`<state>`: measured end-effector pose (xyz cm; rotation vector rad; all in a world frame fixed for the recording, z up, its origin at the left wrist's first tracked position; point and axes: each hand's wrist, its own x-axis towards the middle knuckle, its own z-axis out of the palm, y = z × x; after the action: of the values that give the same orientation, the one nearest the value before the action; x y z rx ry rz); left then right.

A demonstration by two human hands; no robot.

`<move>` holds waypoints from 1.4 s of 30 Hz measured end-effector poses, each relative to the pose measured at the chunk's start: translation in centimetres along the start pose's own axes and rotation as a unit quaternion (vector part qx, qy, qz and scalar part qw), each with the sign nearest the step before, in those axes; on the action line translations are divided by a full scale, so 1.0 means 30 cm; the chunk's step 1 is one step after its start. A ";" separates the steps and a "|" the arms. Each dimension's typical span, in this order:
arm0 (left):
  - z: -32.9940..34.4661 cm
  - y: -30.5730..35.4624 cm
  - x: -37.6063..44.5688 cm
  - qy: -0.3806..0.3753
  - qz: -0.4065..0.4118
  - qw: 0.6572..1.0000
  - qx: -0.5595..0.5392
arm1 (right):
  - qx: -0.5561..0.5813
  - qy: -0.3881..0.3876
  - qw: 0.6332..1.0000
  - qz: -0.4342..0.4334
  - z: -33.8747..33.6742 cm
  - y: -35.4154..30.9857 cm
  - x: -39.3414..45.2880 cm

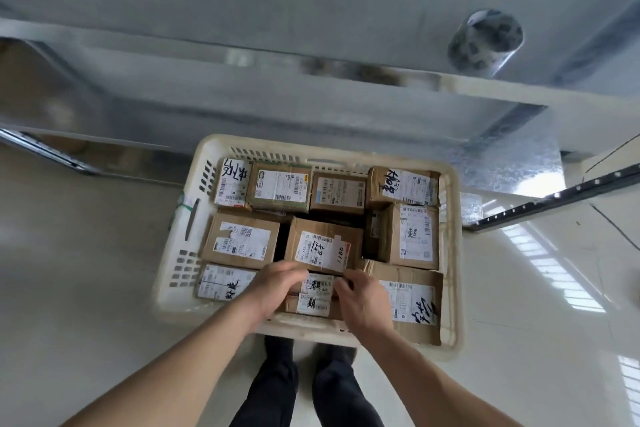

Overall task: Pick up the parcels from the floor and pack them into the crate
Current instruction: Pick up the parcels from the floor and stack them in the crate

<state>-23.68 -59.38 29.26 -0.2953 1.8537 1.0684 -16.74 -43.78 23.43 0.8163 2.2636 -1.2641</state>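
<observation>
— How do the arms lie?

— Both forearms are bare and reach forward and down from the bottom corners of the view, meeting over the near side of the crate point(454, 253). The left hand point(273, 288) comes in from the left with its back up and its fingers curled down over the left end of a small parcel point(316, 295). The right hand point(363, 302) mirrors it on the right end, fingers bent inward (the fingertips are smeared by motion blur).

— So what is each grip doing?

— Each grip looks closed on that small parcel, one hand at either end. Whether the thumbs press underneath cannot be told.

— And where does the parcel sit relative to the hands?

— Directly between them, in the middle of the crate's near row, its white label with black handwriting facing up. Just beyond it lies a middle parcel point(323, 246) marked "1100", whose near edge the fingers touch or nearly touch. To the left is a flat white-labelled parcel point(221, 282); to the right, a large brown parcel point(412, 302) in the near right corner.

— The rest of the crate?

— It is a cream plastic crate with slotted walls, standing on a pale glossy floor point(86, 288), packed with cardboard parcels in about three rows. Beyond it stands a metal bench point(311, 10) with a roll of tape point(485, 40) on top. The person's dark trouser legs point(304, 388) show below the crate's near rim.
</observation>
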 end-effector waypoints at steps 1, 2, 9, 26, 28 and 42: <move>-0.002 0.035 -0.036 0.010 0.013 1.000 -0.010 | 0.013 0.000 1.000 -0.008 -0.032 -0.028 -0.014; -0.005 0.065 -0.065 0.023 0.030 0.999 -0.012 | 0.019 0.003 1.000 -0.015 -0.064 -0.057 -0.030; -0.013 0.267 -0.267 0.069 0.139 0.987 -0.030 | 0.107 0.060 0.987 -0.107 -0.265 -0.220 -0.143; 0.013 0.611 -0.632 0.003 0.330 0.944 0.010 | 0.168 0.251 0.937 -0.177 -0.646 -0.433 -0.488; 0.034 0.632 -0.651 -0.005 0.350 0.937 0.016 | 0.178 0.267 0.932 -0.169 -0.673 -0.435 -0.532; 0.400 0.678 -0.775 -0.081 0.398 0.910 0.082 | 0.181 0.375 0.896 -0.153 -0.846 -0.191 -0.805</move>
<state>-16.22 -43.40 57.32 0.6946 1.9235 1.3955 -4.64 -31.16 54.31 1.2971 2.8796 -1.7815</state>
